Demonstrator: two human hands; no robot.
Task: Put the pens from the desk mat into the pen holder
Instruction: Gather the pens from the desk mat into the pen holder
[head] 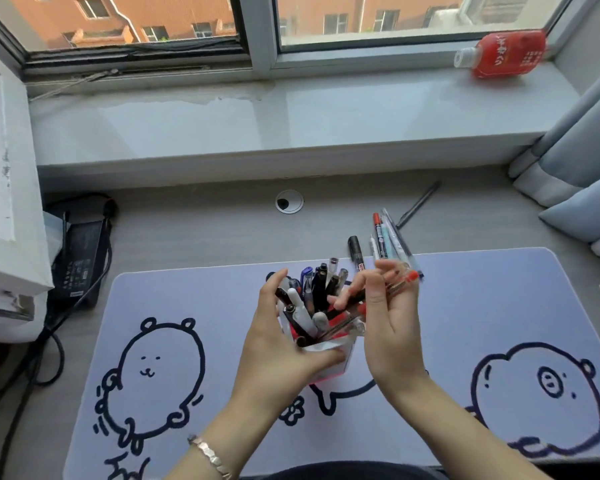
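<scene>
A clear pen holder point(340, 358) with a red inside stands tilted on the lilac desk mat point(482, 306), full of several pens point(317, 289). My left hand point(278, 344) grips the holder from the left. My right hand point(392, 323) holds a bunch of pens point(385, 237) fanned upward just right of the holder; their lower ends point into it. A black marker point(355, 251) is among them.
One dark pen point(418, 204) lies on the grey desk beyond the mat. A power brick with cables point(80, 258) sits at the left. A red bottle point(503, 53) lies on the window sill. Curtains point(575, 174) hang at the right.
</scene>
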